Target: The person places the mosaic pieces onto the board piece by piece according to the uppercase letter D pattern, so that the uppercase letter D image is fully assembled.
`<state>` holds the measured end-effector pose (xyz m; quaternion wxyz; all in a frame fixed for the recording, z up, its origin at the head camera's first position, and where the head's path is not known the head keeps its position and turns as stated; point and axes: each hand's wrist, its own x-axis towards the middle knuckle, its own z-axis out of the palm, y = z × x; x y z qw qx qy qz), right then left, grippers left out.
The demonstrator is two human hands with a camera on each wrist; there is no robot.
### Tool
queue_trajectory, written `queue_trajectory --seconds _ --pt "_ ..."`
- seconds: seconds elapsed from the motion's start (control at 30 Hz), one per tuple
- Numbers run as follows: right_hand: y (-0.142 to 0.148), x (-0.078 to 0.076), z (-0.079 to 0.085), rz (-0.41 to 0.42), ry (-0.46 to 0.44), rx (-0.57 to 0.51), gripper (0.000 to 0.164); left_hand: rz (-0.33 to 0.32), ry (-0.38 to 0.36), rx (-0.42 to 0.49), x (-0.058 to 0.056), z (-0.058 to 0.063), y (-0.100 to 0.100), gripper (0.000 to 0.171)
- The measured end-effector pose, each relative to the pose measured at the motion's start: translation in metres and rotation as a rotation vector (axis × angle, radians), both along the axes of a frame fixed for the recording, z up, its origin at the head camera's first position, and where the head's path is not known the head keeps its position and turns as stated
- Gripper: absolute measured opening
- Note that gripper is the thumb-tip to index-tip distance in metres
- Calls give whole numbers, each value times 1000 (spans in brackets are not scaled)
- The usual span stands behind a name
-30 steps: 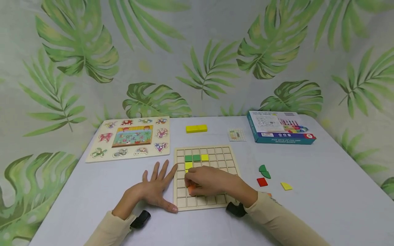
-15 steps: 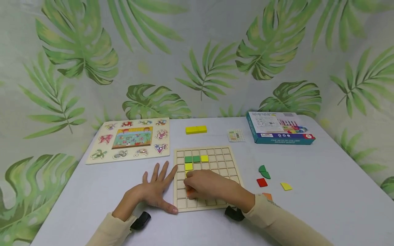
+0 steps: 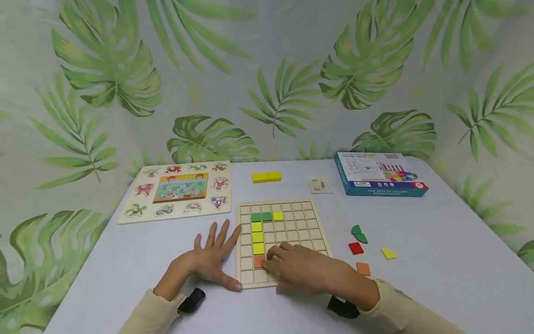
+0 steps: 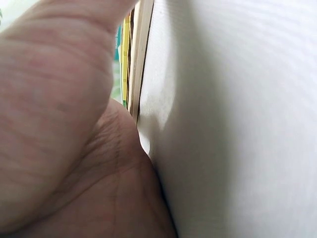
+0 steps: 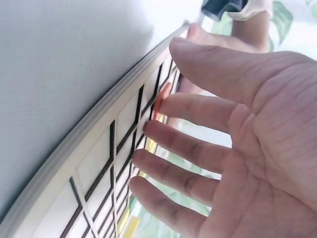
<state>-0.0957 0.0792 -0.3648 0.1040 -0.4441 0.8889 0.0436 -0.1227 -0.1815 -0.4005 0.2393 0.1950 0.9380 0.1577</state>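
A wooden grid board [image 3: 301,224] lies on the table, its cells framed by raised strips. In its second column, three yellow tiles [image 3: 257,237] run down from a green tile [image 3: 256,217], with an orange square tile [image 3: 258,262] below them. My right hand [image 3: 306,269] is over the board's lower part, its index fingertip at the orange tile's right edge. The right wrist view shows its fingers [image 5: 188,141] apart and loosely bent, holding nothing. My left hand [image 3: 210,260] rests with spread fingers against the board's left side.
Loose to the right lie an orange tile [image 3: 363,269], a red tile [image 3: 356,248], green quarter-round pieces [image 3: 358,234] and a yellow piece [image 3: 389,253]. Behind are a sea-animal puzzle [image 3: 179,207], a yellow block [image 3: 266,177], a pattern card [image 3: 321,184] and a box [image 3: 381,174].
My right hand has let go of the orange tile and moved right and slightly nearer, uncovering it in its cell and the yellow tiles above. My left hand stays in place.
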Motion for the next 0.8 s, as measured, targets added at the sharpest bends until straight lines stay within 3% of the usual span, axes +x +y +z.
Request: queue_trajectory --seconds 0.17,0.33,0.53,0.8 --pt "18 6 3 42 6 -1 48 3 -1 3 1 1 0 141" --pt "41 12 7 30 -36 -48 45 3 -7 11 0 0 -1 141" --pt "74 14 13 -63 -141 -82 44 9 -28 24 -1 1 -2 141" --pt "119 10 14 -160 -143 -151 48 8 -18 10 1 3 1 140"
